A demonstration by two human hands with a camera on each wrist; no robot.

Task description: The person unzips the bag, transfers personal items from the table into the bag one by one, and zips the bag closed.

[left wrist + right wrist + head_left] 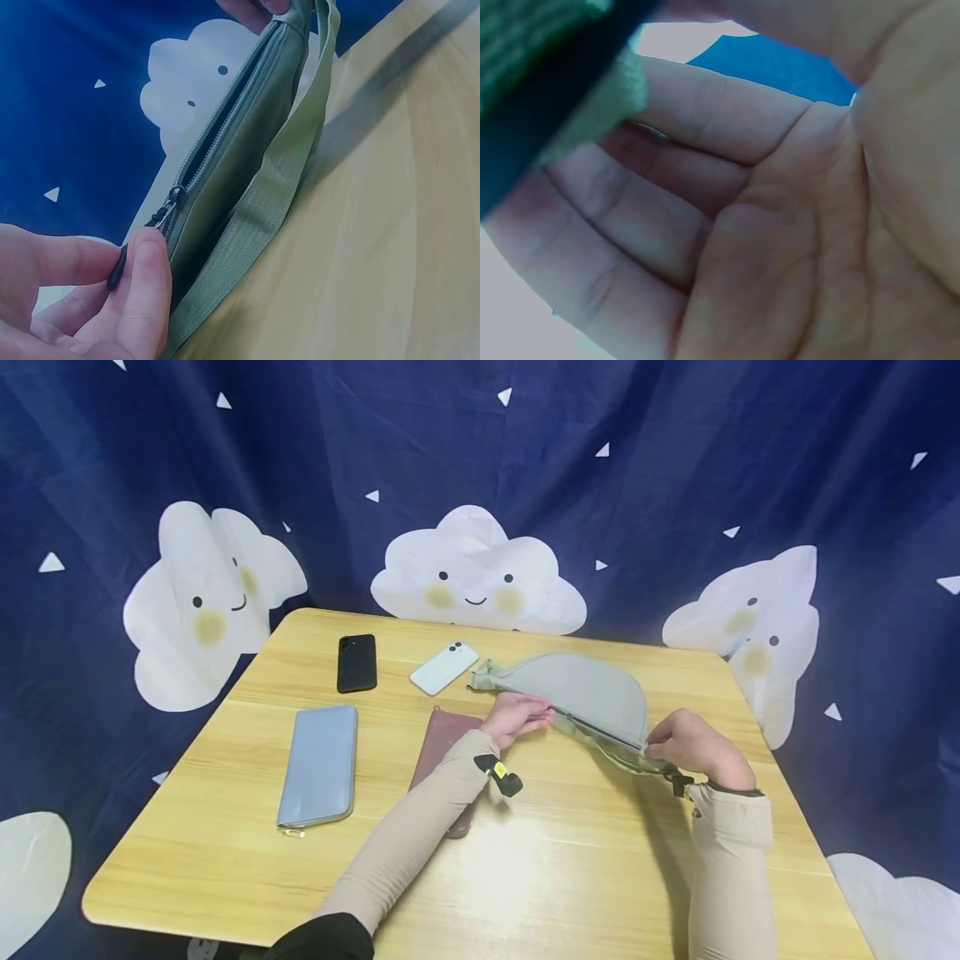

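Note:
A grey-green waist bag (581, 689) is held tilted over the right part of the table, its webbing strap (255, 217) hanging along the near side. My left hand (516, 718) pinches the black cord zipper pull (118, 268) between thumb and finger. Beyond the slider (175, 195) the zipper stands partly open, with a dark gap between its teeth. At the bag's right end, my right hand (699, 750) grips the corner by the strap. Its curled fingers (622, 217) fill the right wrist view, next to a blurred piece of strap.
A dark red wallet (442, 739) lies partly under my left forearm. Left of it is a light blue zip wallet (321, 764). Farther back lie a black phone (357, 663) and a white phone (444, 668). A blue cloud-patterned curtain (450, 460) hangs behind the wooden table (570, 877).

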